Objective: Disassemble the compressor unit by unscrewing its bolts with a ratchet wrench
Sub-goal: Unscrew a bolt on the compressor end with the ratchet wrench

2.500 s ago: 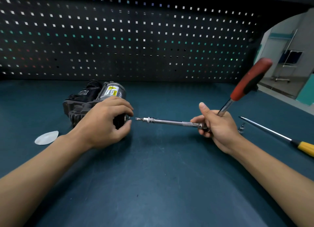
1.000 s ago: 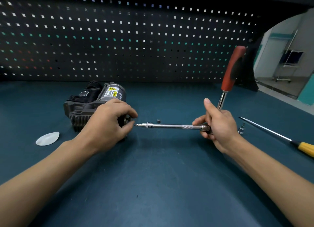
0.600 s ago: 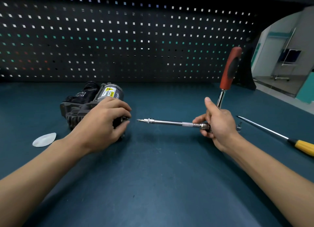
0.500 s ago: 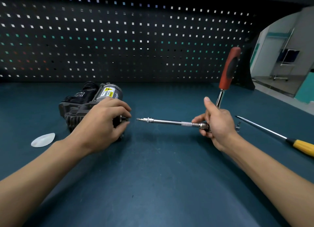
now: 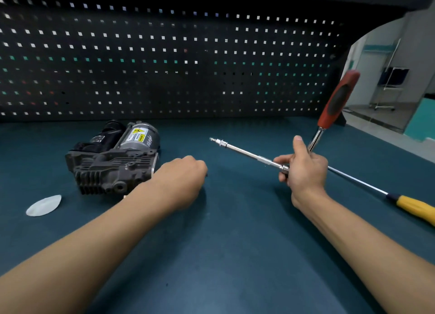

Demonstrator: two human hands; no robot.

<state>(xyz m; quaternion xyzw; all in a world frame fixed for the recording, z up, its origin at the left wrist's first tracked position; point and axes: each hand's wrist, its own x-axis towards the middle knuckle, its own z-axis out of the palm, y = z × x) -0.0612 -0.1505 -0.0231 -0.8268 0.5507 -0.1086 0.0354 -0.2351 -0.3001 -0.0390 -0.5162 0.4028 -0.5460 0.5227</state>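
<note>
Compressor unit (image 5: 113,158) flat on bench (image 5: 235,243). Left hand (image 5: 181,182) just right of it, fingers curled under; pinching something? Cannot tell. Right hand (image 5: 303,170) farther right, wrapped round ratchet wrench (image 5: 247,153), red handle up, bit tip aimed at compressor unit, well apart.

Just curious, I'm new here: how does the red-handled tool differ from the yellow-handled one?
The ratchet wrench has a red-and-black handle; the screwdriver has a yellow one. The wrench is held up off the table; the screwdriver lies flat on it. The wrench forms an angle, a long bar jutting sideways; the screwdriver is straight. Both have shiny metal shafts.
</note>
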